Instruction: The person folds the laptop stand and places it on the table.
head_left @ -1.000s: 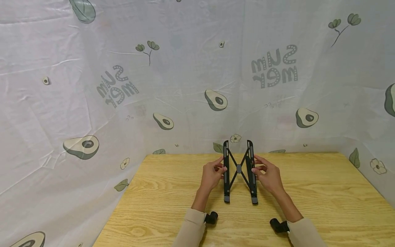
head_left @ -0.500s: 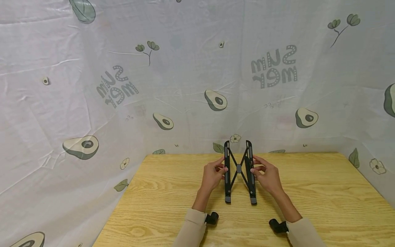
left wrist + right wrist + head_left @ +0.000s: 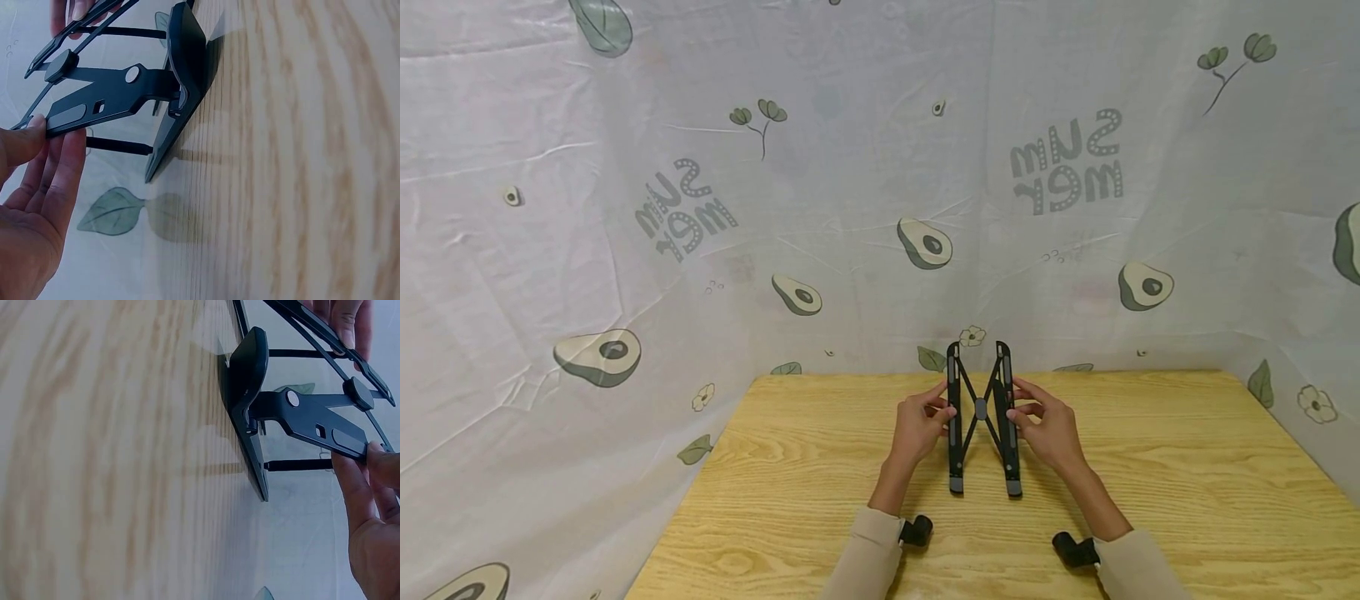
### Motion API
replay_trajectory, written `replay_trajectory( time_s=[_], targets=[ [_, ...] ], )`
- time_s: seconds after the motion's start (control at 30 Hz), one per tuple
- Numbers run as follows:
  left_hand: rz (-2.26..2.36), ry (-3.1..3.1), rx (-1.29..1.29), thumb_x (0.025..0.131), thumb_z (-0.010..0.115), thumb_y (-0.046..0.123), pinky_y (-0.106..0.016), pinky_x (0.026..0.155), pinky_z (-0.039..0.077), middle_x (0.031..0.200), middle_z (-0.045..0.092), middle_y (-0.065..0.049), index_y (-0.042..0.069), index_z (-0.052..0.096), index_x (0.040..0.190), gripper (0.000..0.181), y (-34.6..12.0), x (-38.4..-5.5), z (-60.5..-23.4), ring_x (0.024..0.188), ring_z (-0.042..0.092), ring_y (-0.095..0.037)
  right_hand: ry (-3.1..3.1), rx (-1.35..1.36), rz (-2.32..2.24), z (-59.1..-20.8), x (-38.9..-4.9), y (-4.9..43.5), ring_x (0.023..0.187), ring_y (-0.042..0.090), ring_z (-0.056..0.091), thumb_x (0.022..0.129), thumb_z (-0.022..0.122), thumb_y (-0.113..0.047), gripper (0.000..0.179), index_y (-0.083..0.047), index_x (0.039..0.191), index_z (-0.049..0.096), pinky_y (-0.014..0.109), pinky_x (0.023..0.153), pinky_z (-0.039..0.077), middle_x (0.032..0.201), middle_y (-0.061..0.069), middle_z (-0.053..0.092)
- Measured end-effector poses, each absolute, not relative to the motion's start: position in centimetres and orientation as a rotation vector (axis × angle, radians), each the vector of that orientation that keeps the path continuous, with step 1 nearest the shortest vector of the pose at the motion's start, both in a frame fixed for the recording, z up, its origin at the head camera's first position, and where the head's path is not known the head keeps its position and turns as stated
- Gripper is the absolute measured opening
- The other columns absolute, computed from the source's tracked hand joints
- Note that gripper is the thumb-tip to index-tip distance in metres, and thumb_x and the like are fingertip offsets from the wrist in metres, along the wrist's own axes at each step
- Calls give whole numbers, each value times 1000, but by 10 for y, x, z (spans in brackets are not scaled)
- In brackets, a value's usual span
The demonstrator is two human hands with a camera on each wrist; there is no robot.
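Note:
A black folding laptop stand (image 3: 981, 408) stands on the wooden table, its two long side rails partly spread and joined by crossed bars at a grey hub. My left hand (image 3: 917, 427) pinches the left rail between thumb and fingers at mid-length. On the other side, my right hand (image 3: 1051, 433) pinches the right rail the same way. The left wrist view shows the stand's rail (image 3: 94, 103) raised at a slant above its base, which rests on the wood. Thumb and fingers of my right hand (image 3: 375, 519) hold the rail's upper part in the right wrist view.
The wooden table (image 3: 805, 483) reaches back to a pale curtain (image 3: 850, 183) printed with avocados, leaves and lettering. Black wrist cameras sit at the cuffs, the left camera (image 3: 917, 531) and the right camera (image 3: 1073, 550).
Both hands have moved slightly toward each other, bringing the stand's two rails a little closer together. The grips stay the same and the hub has hardly moved.

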State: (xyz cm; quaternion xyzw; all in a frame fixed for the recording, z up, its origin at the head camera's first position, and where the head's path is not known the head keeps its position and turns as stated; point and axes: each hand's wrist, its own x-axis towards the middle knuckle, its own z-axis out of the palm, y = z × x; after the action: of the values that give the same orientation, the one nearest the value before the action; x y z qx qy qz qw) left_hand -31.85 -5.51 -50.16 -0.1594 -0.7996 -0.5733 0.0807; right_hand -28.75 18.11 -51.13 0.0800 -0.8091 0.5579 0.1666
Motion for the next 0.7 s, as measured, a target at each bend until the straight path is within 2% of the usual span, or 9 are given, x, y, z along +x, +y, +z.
replay_trajectory(
  time_s=[0.23, 0.47, 0.7],
  targets=[
    [-1731, -2392, -476, 98, 74, -4, -43, 64, 67, 100, 73, -20, 10, 65, 148, 53, -54, -319, -503, 75, 73, -15, -2309, 230, 1574, -511, -287, 180, 103, 34, 78, 98, 73, 6, 60, -4, 154, 57, 25, 68, 65, 129, 25, 70],
    [-1726, -2402, -481, 98, 74, -4, -36, 62, 66, 100, 73, -20, 10, 65, 148, 53, -52, -318, -503, 75, 74, -16, -2314, 233, 1579, -512, -286, 178, 103, 36, 77, 97, 72, 8, 60, -3, 155, 56, 29, 69, 66, 130, 26, 69],
    [-1741, -2384, -501, 97, 75, -4, -39, 62, 67, 100, 73, -20, 9, 65, 148, 53, -51, -317, -503, 74, 74, -18, -2323, 227, 1585, -511, -285, 176, 104, 36, 77, 97, 73, 8, 61, -4, 155, 56, 25, 69, 65, 130, 26, 69]
  ],
)
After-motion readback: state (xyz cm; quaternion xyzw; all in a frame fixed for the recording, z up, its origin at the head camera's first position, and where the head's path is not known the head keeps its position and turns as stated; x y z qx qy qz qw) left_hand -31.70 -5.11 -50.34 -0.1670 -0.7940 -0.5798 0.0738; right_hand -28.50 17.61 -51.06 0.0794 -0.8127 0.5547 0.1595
